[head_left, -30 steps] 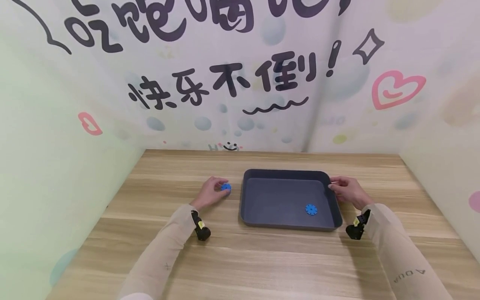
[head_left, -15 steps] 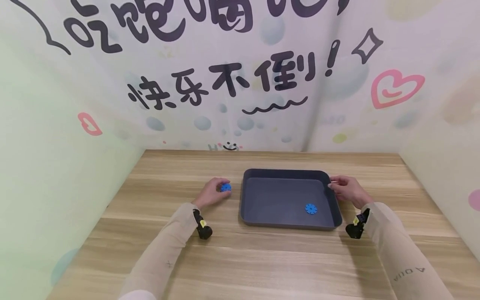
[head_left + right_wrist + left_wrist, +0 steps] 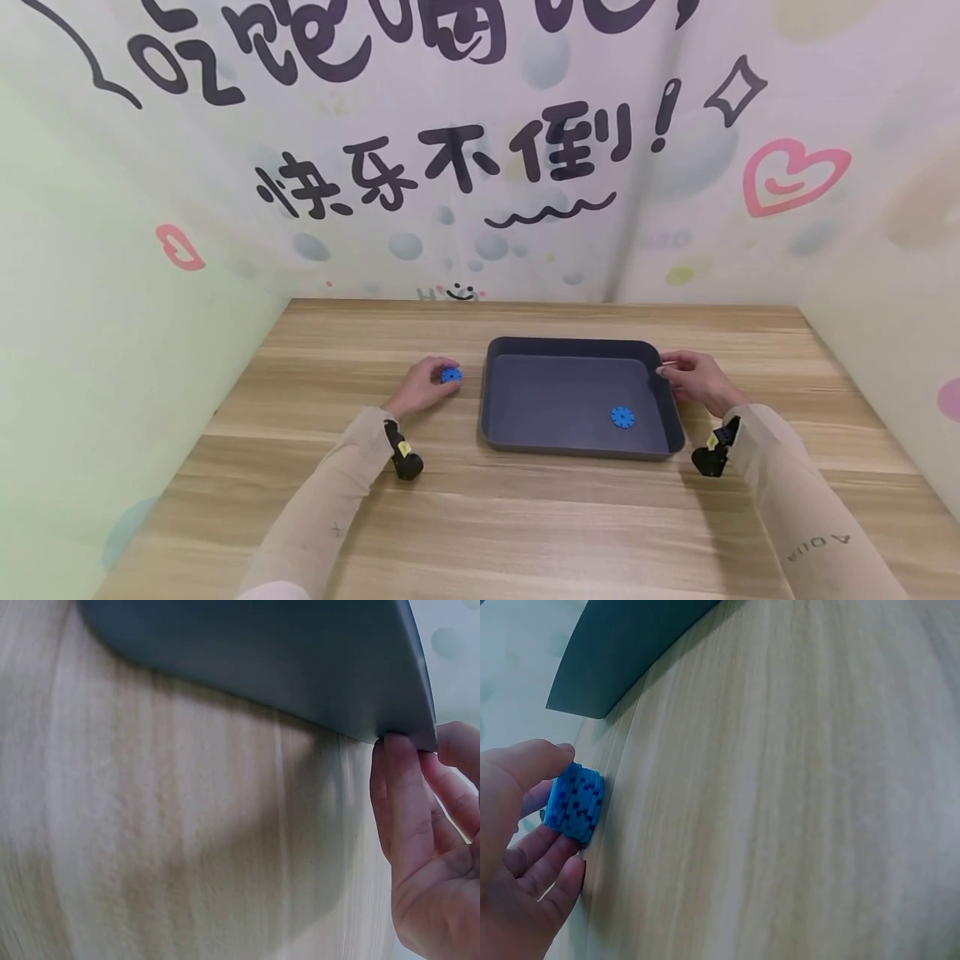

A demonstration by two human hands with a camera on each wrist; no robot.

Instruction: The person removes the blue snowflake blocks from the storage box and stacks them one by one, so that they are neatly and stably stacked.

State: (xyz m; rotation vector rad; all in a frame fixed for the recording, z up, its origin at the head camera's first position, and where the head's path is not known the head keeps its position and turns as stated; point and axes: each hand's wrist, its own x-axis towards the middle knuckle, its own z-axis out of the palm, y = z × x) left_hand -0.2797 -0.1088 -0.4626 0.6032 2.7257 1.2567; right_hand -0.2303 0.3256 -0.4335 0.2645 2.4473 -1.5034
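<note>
Left of the tray, my left hand (image 3: 420, 388) pinches a short stack of blue notched discs (image 3: 452, 375) between thumb and fingers. The left wrist view shows the stack (image 3: 577, 802) from its side, layered and close to the tabletop. A single blue snowflake-like disc (image 3: 622, 417) lies flat inside the dark grey rectangular tray (image 3: 581, 455), toward its right end. At the tray's right side, my right hand (image 3: 699, 383) holds the wall near the far corner. In the right wrist view, its thumb is at the rim and its fingers (image 3: 409, 795) press the outer wall.
The tray stands on a wood-grain table (image 3: 525, 533) that meets a printed white curtain (image 3: 450, 208) at the back. Pale walls close in on the left and right. A small black camera is strapped to each wrist.
</note>
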